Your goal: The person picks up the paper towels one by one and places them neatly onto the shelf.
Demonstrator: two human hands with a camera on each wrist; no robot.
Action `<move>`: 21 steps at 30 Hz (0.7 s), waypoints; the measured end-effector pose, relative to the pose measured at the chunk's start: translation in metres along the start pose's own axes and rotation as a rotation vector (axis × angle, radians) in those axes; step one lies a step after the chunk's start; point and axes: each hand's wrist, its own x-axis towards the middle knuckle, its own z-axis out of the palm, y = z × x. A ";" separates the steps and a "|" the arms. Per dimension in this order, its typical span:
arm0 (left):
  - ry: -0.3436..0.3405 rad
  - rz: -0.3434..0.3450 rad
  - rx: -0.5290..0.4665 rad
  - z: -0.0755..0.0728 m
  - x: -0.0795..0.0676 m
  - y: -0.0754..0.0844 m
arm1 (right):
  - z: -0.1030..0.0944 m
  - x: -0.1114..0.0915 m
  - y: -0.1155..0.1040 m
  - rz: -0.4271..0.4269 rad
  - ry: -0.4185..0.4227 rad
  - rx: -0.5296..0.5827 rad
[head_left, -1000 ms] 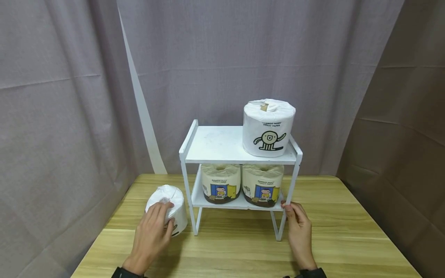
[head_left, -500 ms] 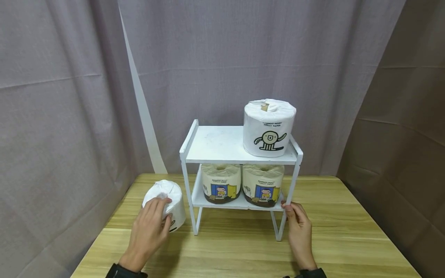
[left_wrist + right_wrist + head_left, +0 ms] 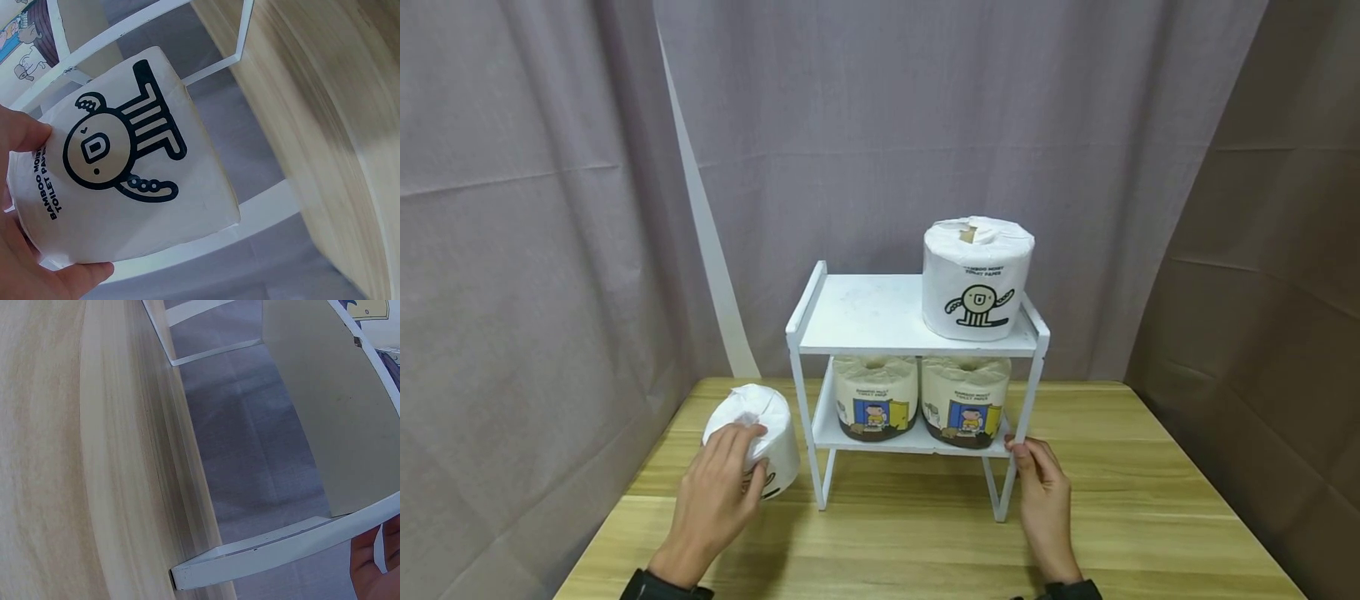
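Observation:
At the left of the head view, my left hand [image 3: 715, 492] holds a white-wrapped toilet roll [image 3: 782, 454] by its top and side. The left wrist view shows thumb and fingers on either side of this roll [image 3: 131, 156], its cartoon figure facing the camera. Whether its base touches the table I cannot tell. My right hand [image 3: 1043, 500] pinches the right front leg of a white two-tier shelf [image 3: 865, 312] near the lower tier. Another white toilet roll [image 3: 977, 283] stands on the top tier's right half. Two cream toilet rolls [image 3: 876, 400] stand side by side on the lower tier.
The shelf stands on a wooden table [image 3: 895, 550]. Grey cloth [image 3: 887, 125] hangs behind and to the left, with a pale gap [image 3: 711, 250] in it. A browner cloth panel [image 3: 1262, 333] borders the right side. The shelf's left legs [image 3: 822, 475] are close to the held roll.
My left hand has shifted slightly left and away from me with the white toilet roll, widening the gap to the shelf. The right hand and the shelf keep their places.

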 end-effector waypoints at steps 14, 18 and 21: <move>0.010 -0.002 -0.003 -0.008 0.008 0.000 | 0.001 0.003 0.018 0.035 0.010 0.008; 0.015 -0.006 -0.010 -0.010 0.010 0.000 | 0.001 0.002 0.019 0.030 0.014 -0.011; 0.019 -0.007 -0.012 -0.011 0.010 0.000 | 0.001 0.001 0.018 0.031 0.020 -0.014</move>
